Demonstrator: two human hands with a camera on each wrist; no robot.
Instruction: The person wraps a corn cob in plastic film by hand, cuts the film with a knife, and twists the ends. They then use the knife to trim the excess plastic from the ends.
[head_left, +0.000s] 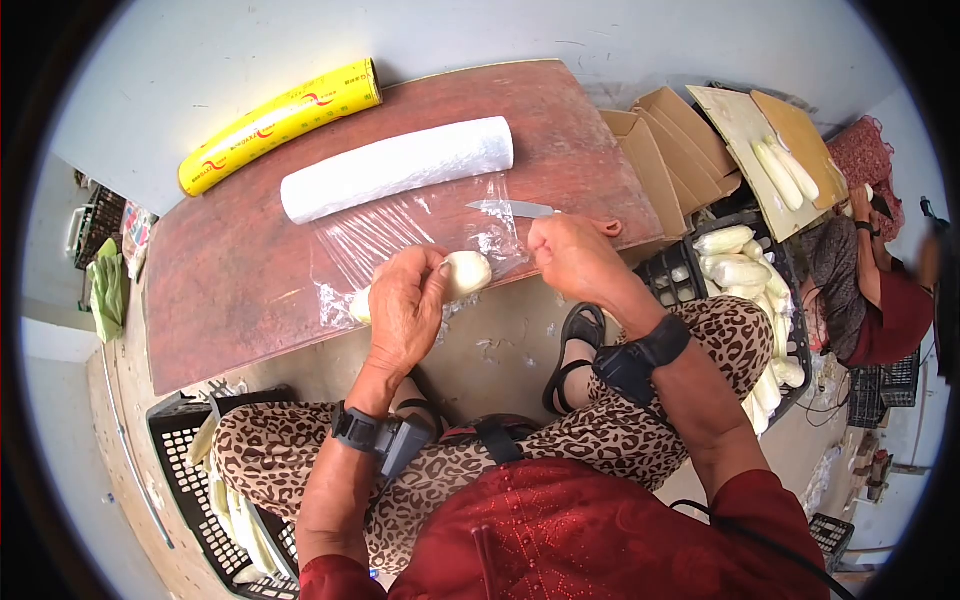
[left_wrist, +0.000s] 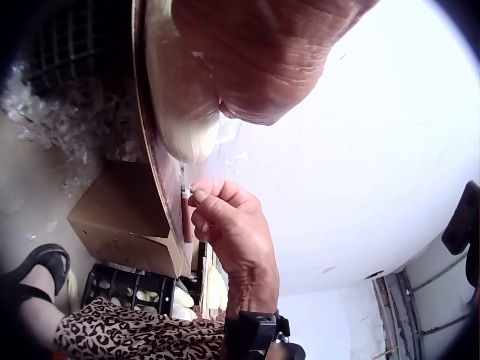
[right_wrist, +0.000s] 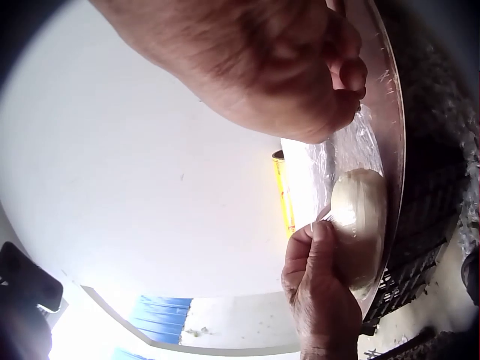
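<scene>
A pale, thick vegetable (head_left: pixel 468 273) (left_wrist: pixel 187 139) (right_wrist: pixel 361 217) lies along the table's front edge, with clear film around it. My left hand (head_left: pixel 405 305) (left_wrist: pixel 262 52) (right_wrist: pixel 324 296) grips it from above, thumb and fingertips at its side. Clear film (head_left: pixel 370 245) stretches from the white roll (head_left: pixel 400 168) down to the vegetable. To the right, my right hand (head_left: pixel 585 262) (left_wrist: pixel 240 229) (right_wrist: pixel 262 71) is raised with curled fingers, pinching an edge of film between thumb and forefinger. Behind it lies a knife (head_left: pixel 512 208), its handle (left_wrist: pixel 187 217) partly hidden in the head view.
A yellow tube (head_left: pixel 280 125) lies at the back of the red-brown table (head_left: pixel 230 300). Cardboard boxes (head_left: pixel 650 165) stand at its right. Black crates (head_left: pixel 180 470) with pale vegetables flank the legs. Another person (head_left: pixel 890 300) sits at far right, near a board with vegetables (head_left: pixel 785 170).
</scene>
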